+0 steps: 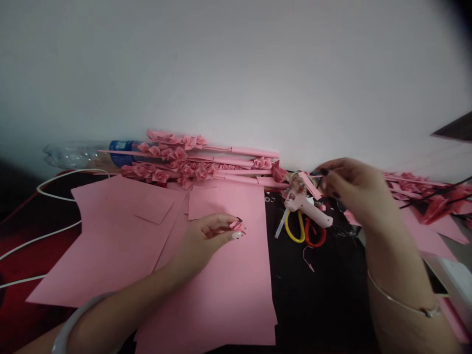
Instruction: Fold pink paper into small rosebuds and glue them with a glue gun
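Many flowered stems (254, 152) look finished; sheets (228, 295) lie unfolded.
Left hand (204, 236) pinches small flower (238, 226), grip nearly closed; right hand (352, 184) curled, can't tell what it holds.

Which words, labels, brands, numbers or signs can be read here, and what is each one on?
Blue label on the plastic bottle: white lettering, too small and blurred to read.
Black surface, beside the pink sheets: seemingly "OZ", not sharp.
Black surface, by the glue gun: seemingly "NE", the rest unclear.
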The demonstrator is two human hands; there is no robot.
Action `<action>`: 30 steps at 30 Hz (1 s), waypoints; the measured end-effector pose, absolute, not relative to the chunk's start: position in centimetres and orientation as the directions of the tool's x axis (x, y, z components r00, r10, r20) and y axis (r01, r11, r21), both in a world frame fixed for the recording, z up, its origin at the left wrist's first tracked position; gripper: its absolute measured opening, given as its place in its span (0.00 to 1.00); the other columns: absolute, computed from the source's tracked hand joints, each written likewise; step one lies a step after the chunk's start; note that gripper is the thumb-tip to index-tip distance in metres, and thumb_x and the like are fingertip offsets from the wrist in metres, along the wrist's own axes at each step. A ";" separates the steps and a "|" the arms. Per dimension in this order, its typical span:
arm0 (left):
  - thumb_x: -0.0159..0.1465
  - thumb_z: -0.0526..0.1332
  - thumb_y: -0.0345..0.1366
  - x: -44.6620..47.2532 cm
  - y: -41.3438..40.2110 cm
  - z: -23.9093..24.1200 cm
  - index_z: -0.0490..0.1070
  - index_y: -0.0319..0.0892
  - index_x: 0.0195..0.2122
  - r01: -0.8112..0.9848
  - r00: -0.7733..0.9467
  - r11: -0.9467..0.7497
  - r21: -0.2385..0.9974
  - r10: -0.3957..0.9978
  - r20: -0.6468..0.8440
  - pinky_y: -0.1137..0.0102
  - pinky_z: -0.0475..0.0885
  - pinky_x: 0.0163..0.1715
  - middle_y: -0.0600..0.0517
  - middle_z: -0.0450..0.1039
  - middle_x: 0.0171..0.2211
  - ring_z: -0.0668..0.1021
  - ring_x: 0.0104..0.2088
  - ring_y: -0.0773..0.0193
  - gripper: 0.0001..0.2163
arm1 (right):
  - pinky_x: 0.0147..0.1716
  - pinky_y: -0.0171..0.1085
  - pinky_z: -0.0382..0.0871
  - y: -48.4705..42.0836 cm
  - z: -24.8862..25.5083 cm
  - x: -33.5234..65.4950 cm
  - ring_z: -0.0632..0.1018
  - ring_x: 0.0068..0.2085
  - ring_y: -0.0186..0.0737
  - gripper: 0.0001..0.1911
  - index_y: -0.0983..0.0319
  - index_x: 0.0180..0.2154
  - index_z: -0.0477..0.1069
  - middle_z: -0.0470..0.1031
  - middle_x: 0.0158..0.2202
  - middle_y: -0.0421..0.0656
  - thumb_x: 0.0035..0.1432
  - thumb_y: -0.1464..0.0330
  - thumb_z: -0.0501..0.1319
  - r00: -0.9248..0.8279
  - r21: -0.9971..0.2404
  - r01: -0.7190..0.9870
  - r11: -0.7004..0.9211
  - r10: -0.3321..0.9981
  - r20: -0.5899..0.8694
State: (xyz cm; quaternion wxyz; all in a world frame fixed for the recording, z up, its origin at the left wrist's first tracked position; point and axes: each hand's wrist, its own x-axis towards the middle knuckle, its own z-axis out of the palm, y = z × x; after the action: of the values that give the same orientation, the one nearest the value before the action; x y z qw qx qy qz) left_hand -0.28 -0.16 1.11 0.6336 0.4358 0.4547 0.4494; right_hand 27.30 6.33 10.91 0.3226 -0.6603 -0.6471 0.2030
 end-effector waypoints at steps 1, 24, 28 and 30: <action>0.52 0.70 0.33 -0.3 -0.2 1.1 0.76 0.40 0.32 -0.169 0.184 0.215 0.962 0.966 -0.184 0.67 0.76 0.40 0.49 0.81 0.34 0.81 0.37 0.59 0.07 | 0.20 0.33 0.58 5.7 10.4 26.1 0.68 0.22 0.32 0.09 0.61 0.39 0.71 0.69 0.24 0.40 0.58 0.70 0.55 0.023 -0.740 0.666 0.092 0.989 0.144; 0.51 0.69 0.30 -0.3 0.2 1.7 0.78 0.42 0.31 -0.137 0.199 0.308 0.942 0.940 -0.278 0.68 0.75 0.39 0.51 0.81 0.33 0.80 0.37 0.60 0.06 | 0.18 0.31 0.46 -0.7 1.4 18.7 0.51 0.20 0.30 0.06 0.60 0.35 0.68 0.48 0.21 0.32 0.57 0.65 0.56 -0.379 -0.897 -0.269 -0.352 0.895 -0.237; 0.52 0.68 0.31 -0.3 0.1 2.0 0.79 0.43 0.31 -0.093 0.245 0.305 0.948 0.930 -0.275 0.70 0.74 0.34 0.52 0.80 0.30 0.79 0.32 0.63 0.05 | 0.22 0.33 0.49 -1.1 1.2 18.7 0.55 0.22 0.31 0.10 0.58 0.40 0.65 0.51 0.23 0.32 0.54 0.70 0.61 -0.292 -0.993 0.107 0.046 0.956 0.013; 0.52 0.68 0.31 -0.2 0.0 2.0 0.80 0.43 0.30 -0.089 0.257 0.302 0.949 0.928 -0.271 0.71 0.74 0.32 0.52 0.80 0.29 0.78 0.30 0.64 0.04 | 0.22 0.33 0.49 -1.3 1.1 18.7 0.55 0.22 0.31 0.12 0.57 0.41 0.64 0.50 0.22 0.32 0.53 0.74 0.60 -0.313 -0.956 0.245 0.162 0.946 0.080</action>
State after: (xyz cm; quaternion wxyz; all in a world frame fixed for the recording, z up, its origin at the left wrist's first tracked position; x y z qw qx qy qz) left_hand -0.23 -0.01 2.00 0.6555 0.4458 0.4705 0.3877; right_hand 18.66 -1.34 1.15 0.3762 -0.4496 -0.6628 0.4659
